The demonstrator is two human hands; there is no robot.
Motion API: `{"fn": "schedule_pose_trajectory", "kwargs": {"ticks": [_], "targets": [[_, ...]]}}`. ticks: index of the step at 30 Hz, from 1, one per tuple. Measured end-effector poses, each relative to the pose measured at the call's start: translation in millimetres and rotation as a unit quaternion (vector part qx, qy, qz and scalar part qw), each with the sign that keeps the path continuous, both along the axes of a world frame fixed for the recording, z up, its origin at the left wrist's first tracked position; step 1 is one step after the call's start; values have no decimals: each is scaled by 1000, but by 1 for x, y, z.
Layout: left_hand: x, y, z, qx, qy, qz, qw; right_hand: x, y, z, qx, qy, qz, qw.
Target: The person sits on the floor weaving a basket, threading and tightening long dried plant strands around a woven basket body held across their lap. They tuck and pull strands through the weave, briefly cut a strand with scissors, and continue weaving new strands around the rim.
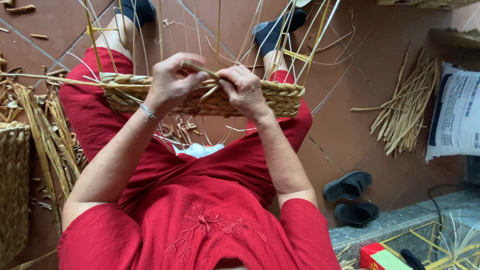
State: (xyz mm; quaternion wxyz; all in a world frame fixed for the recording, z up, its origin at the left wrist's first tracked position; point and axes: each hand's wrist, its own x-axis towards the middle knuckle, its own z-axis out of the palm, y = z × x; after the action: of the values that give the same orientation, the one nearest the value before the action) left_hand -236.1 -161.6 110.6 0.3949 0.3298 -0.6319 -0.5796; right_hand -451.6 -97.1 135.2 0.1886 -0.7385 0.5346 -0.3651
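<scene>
A half-woven straw basket [280,97] rests across my knees, with thin upright stakes rising from its braided rim. My left hand [172,82] and my right hand [245,90] meet at the near rim. Both pinch one tan straw strand [200,68], which runs between my fingers just above the weave. A thin bracelet circles my left wrist. I wear red clothes and dark socks.
A finished woven basket [12,185] stands at the left beside loose straw stalks [47,135]. Another bundle of stalks [407,112] lies on the tiled floor at right, near a white sack [457,115]. Black sandals [350,197] sit by a stone step; a red box [382,257] is at the bottom right.
</scene>
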Motion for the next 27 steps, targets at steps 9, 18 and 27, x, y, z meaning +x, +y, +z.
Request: {"fn": "schedule_pose_trajectory", "kwargs": {"ticks": [9,18,27], "targets": [[-51,-35,1,-117,-365,-74,920,24,-12,-10,47,-27,-169,984],[-36,-33,3,240,51,13,969,4,-24,-6,140,-61,-54,987],[8,9,-42,74,-57,-15,996,9,-13,-20,176,-82,-72,978]]}}
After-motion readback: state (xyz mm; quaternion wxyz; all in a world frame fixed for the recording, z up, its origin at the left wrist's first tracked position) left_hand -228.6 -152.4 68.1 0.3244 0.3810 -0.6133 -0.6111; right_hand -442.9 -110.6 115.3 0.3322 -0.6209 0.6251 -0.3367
